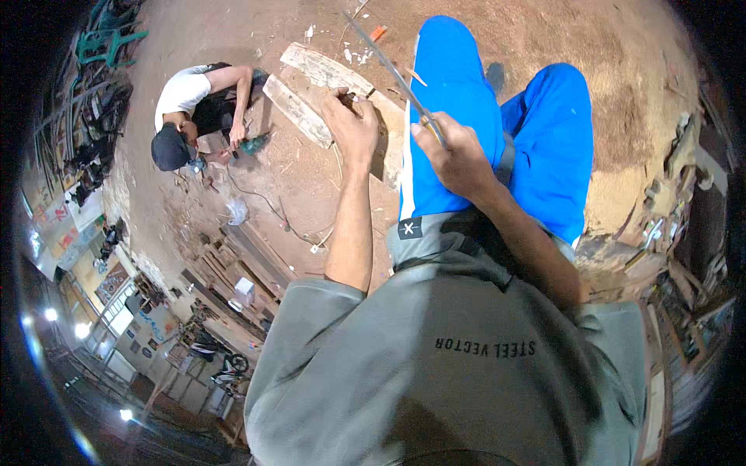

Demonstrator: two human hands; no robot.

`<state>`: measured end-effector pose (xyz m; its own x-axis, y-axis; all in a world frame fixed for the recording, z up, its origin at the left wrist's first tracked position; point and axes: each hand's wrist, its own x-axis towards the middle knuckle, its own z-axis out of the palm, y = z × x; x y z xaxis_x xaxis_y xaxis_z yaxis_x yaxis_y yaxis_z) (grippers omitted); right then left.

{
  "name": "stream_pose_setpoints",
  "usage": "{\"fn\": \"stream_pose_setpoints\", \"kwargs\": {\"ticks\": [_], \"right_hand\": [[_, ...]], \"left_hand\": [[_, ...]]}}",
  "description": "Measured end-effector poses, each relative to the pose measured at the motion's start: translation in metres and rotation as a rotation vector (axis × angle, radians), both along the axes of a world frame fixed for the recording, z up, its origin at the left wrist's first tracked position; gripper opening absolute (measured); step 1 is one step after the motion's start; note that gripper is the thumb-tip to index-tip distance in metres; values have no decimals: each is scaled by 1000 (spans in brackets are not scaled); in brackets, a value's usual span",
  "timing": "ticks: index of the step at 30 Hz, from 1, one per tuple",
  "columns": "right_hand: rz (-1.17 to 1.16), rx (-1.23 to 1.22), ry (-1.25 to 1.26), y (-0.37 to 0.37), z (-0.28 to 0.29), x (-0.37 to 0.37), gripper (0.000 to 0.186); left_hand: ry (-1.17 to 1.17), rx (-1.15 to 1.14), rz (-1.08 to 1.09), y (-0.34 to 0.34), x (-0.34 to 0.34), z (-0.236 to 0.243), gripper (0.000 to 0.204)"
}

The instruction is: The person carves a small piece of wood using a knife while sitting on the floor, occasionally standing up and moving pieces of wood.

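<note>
My right hand [458,159] is closed round the lower end of a long thin metal blade [388,66]. The blade slants up and to the left past my blue-trousered knee; its exact kind is unclear. To the left, my left hand [352,128] has its fingers curled by a small dark piece [351,98], partly hidden by the fingers, over the wood on the ground. Just beyond it lies a rough pale wood block [326,68]. A second pale wood piece [298,111] lies left of that hand.
On the left a co-worker [183,93] bends over a green power tool [254,145], with a cable [272,206] trailing on the dusty floor. Long timbers [241,260] lie at lower left. Wood scraps [676,179] are piled on the right. A green chair [109,43] stands far left.
</note>
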<state>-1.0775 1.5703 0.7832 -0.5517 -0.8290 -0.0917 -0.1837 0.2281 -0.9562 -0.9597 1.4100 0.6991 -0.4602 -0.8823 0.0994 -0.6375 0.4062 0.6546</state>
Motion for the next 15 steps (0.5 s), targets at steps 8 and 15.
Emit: {"fn": "stream_pose_setpoints", "kwargs": {"ticks": [8, 15], "right_hand": [[-10, 169, -282, -2, -1, -10, 25], [-48, 180, -108, -8, 15, 1, 29]], "left_hand": [[92, 5, 230, -5, 45, -15, 31], [-50, -193, 262, -13, 47, -9, 30]]}}
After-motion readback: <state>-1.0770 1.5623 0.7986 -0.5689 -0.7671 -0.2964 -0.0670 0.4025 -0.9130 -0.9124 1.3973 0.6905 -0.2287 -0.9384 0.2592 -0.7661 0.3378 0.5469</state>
